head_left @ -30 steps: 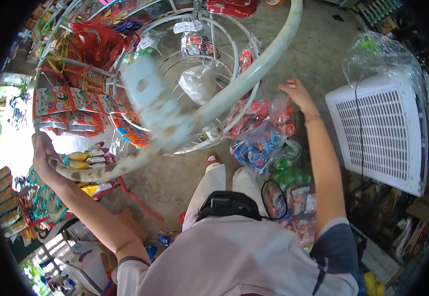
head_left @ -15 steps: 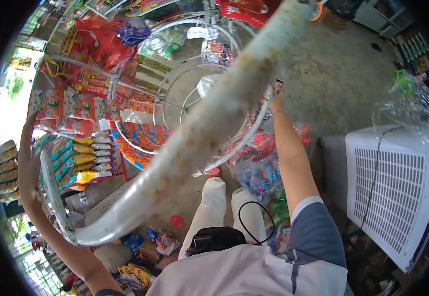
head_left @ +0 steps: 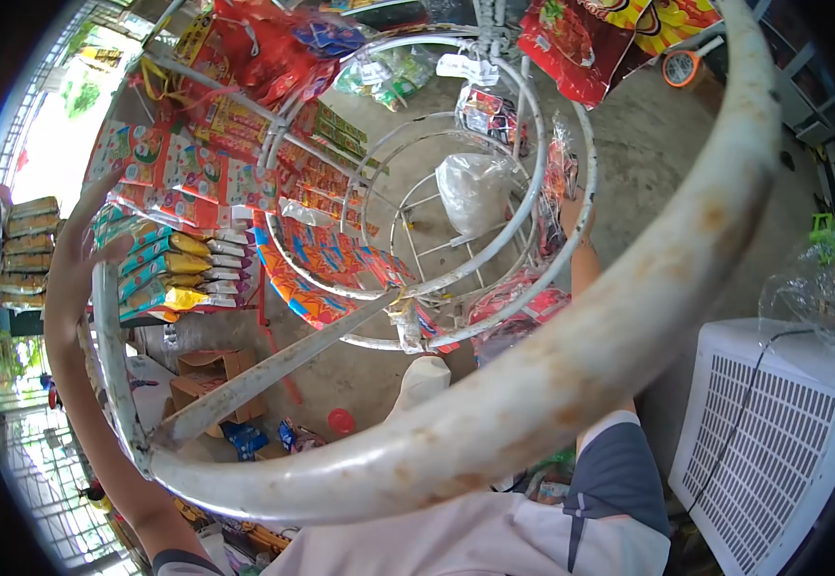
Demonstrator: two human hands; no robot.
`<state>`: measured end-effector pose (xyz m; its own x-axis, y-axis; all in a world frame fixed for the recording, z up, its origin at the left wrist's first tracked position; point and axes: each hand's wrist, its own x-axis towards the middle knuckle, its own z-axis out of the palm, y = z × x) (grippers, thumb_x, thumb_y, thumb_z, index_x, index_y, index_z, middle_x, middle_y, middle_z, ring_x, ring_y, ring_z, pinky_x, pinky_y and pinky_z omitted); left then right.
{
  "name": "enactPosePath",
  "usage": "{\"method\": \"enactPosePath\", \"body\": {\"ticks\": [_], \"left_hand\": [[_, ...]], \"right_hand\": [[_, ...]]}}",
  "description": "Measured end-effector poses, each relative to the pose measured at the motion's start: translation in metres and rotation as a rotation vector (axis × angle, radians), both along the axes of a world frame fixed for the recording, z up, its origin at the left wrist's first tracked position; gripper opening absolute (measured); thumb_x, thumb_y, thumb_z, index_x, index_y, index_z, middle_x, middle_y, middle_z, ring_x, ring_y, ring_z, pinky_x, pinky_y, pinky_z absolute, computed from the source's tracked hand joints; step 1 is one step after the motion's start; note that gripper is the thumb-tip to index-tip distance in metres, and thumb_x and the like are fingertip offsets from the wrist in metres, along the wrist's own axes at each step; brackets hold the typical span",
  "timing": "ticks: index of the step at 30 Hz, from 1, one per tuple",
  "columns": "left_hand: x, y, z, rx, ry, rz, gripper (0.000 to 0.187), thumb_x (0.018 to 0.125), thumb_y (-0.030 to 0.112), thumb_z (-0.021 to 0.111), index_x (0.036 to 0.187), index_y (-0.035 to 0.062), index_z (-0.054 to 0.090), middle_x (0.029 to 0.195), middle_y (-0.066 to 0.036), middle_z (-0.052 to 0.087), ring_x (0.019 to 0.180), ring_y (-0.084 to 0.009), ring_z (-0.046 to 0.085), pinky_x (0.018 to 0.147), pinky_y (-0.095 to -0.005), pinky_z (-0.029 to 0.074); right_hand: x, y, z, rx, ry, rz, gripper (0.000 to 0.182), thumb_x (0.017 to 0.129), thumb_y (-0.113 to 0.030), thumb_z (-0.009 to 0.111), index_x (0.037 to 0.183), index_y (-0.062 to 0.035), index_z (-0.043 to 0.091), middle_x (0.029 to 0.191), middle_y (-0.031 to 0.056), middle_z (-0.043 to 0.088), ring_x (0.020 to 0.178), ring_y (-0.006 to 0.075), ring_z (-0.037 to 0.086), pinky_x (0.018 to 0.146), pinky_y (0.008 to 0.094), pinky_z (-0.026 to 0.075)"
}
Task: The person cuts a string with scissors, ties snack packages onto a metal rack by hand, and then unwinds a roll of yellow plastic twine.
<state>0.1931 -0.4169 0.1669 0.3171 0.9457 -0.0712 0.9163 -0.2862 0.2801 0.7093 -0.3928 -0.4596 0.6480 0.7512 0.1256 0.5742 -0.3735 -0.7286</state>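
A white, rust-spotted metal rack of rings point(head_left: 437, 338) stands in front of me, with a thick pipe point(head_left: 571, 413) of its frame sweeping close across the view. My left hand point(head_left: 80, 230) is raised at the left with fingers and thumb apart. It is nearest the pipe's bent end and the hanging red-and-teal packets point(head_left: 197, 173). My right hand point(head_left: 573, 219) reaches to the rack's right side, beside a hanging strip of red and dark packets point(head_left: 558, 168). A ring covers most of its fingers, so its grip is hidden.
Bagged snacks point(head_left: 173, 264) are stacked at the left. A white grille-fronted box point(head_left: 768, 422) with a black cord stands at the right. A cardboard box point(head_left: 211, 370) and loose packets lie below. A clear plastic bag point(head_left: 470, 192) is inside the rack.
The view has shifted, and the near pipe now crosses lower and further right. The rack appears further right. My left hand stays raised; my right hand is now more hidden behind a ring.
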Motion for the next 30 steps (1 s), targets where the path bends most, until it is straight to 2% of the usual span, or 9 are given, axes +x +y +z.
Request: {"method": "enactPosePath", "body": {"ticks": [7,11,14,18,23,25,27,28,30], "left_hand": [[-0.015,0.003,-0.001,0.026,0.004,-0.088,0.064,0.076,0.005,0.062,0.14,0.0087,0.054,0.142,-0.013,0.053,0.136,-0.0264,0.042,0.113,-0.0391,0.03],[-0.016,0.012,-0.006,-0.127,-0.11,0.08,0.049,0.08,0.016,0.075,0.127,0.0055,0.064,0.134,-0.013,0.06,0.131,-0.0258,0.048,0.109,-0.0391,0.034],[-0.01,0.009,-0.009,-0.026,-0.102,0.089,0.042,0.08,0.021,0.079,0.118,0.0056,0.068,0.12,-0.011,0.066,0.118,-0.023,0.055,0.104,-0.0368,0.038],[0.017,-0.013,-0.004,0.06,-0.276,0.179,0.044,0.085,0.024,0.074,0.118,-0.0025,0.065,0.111,-0.014,0.067,0.108,-0.0229,0.058,0.099,-0.0356,0.04],[-0.009,-0.01,-0.047,0.557,-1.053,0.267,0.043,0.095,0.032,0.058,0.091,-0.0103,0.053,0.095,-0.014,0.053,0.095,-0.0235,0.051,0.094,-0.0443,0.041],[-0.028,-0.024,-0.071,0.543,-0.979,0.435,0.057,0.093,0.044,0.059,0.11,-0.0047,0.036,0.111,-0.02,0.032,0.109,-0.0275,0.042,0.101,-0.0537,0.037],[-0.013,-0.073,-0.1,0.742,-0.974,0.412,0.049,0.096,0.042,0.057,0.116,0.0025,0.035,0.111,-0.018,0.038,0.115,-0.0303,0.043,0.11,-0.0543,0.031],[-0.014,-0.092,-0.118,0.517,-1.09,0.366,0.052,0.097,0.043,0.055,0.125,0.0043,0.034,0.123,-0.016,0.039,0.134,-0.0322,0.033,0.115,-0.0558,0.022],[-0.016,-0.109,-0.17,0.315,-1.18,0.15,0.032,0.093,0.025,0.061,0.111,0.0017,0.049,0.11,-0.015,0.055,0.108,-0.0259,0.05,0.097,-0.0416,0.038]], "right_hand": [[0.04,0.02,-0.014,-0.144,0.086,0.202,0.054,0.081,-0.036,0.073,0.118,0.0009,0.061,0.119,0.0254,0.063,0.113,0.0399,0.06,0.095,0.0444,0.047],[0.037,-0.03,0.079,-0.135,0.328,0.169,0.067,0.082,-0.037,0.076,0.132,0.0017,0.054,0.132,0.0228,0.059,0.125,0.0341,0.055,0.106,0.0396,0.041],[0.015,-0.135,0.18,0.116,0.219,-0.008,0.053,0.088,-0.024,0.069,0.132,0.0022,0.054,0.132,0.0208,0.059,0.126,0.0296,0.054,0.106,0.0365,0.04],[-0.066,-0.263,0.215,0.371,0.569,-0.439,0.024,0.093,-0.009,0.059,0.115,0.0017,0.063,0.11,0.0114,0.067,0.102,0.0195,0.063,0.092,0.032,0.048],[-0.197,-0.275,0.283,0.315,0.187,0.157,0.018,0.092,-0.007,0.061,0.108,-0.0007,0.064,0.101,0.0086,0.065,0.089,0.0184,0.061,0.082,0.0314,0.049],[-0.223,-0.235,0.316,0.315,0.031,0.375,0.019,0.089,-0.008,0.064,0.107,-0.0039,0.065,0.097,0.0092,0.064,0.089,0.0254,0.06,0.082,0.037,0.047],[-0.243,-0.197,0.312,0.319,-0.077,0.44,0.022,0.085,-0.009,0.067,0.107,-0.01,0.066,0.097,0.008,0.063,0.089,0.0303,0.058,0.082,0.0425,0.043],[-0.248,-0.18,0.304,0.339,-0.142,0.449,0.025,0.083,-0.01,0.069,0.108,-0.0141,0.066,0.099,0.0067,0.063,0.09,0.0308,0.058,0.083,0.044,0.042],[-0.258,-0.164,0.322,0.301,-0.383,0.48,0.024,0.081,-0.014,0.07,0.104,-0.0173,0.068,0.101,0.0044,0.063,0.092,0.031,0.058,0.084,0.0448,0.04]]}}
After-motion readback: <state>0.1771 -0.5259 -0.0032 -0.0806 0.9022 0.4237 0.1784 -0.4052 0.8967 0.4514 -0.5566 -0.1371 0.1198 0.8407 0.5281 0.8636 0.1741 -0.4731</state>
